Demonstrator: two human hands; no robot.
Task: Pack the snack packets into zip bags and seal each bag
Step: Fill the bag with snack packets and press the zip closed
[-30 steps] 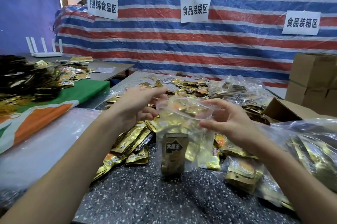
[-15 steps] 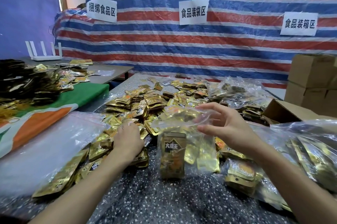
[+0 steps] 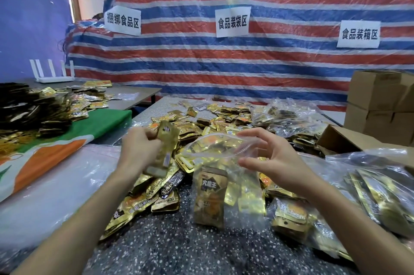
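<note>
At centre frame, on the speckled bench [image 3: 179, 250]: one clear zip bag [image 3: 235, 176], standing upright with its mouth gaping open. Several gold packets are sitting inside it, a dark-fronted packet [image 3: 210, 198] leaning at the front.

Right of centre: right hand [image 3: 275, 160], fingers curved and spread, pinching the right edge of the bag's mouth between thumb and fingertips and holding it open.

Left of centre: left hand [image 3: 139, 149], fingers curled, gripping one gold snack packet [image 3: 167, 147] upright, above the bench and just left of the bag's mouth. The packet is blurred, so its print is unreadable.

Behind and below both hands: a heap of loose packets [image 3: 201, 126], spreading across the bench toward the upper middle.

Lower right: filled clear bags [image 3: 380, 189], lying in a pile.

Right edge: stacked cardboard boxes [image 3: 380, 104], with one open carton [image 3: 340, 140] lying in front.

Left side: a green and orange cloth [image 3: 67, 140] and a clear plastic sheet [image 3: 44, 185], lying beside the bench.

Upper left: a white router [image 3: 52, 75], standing on a second bench [image 3: 139, 93].

Background: a striped tarp [image 3: 246, 68], carrying three paper signs [image 3: 232, 21].
</note>
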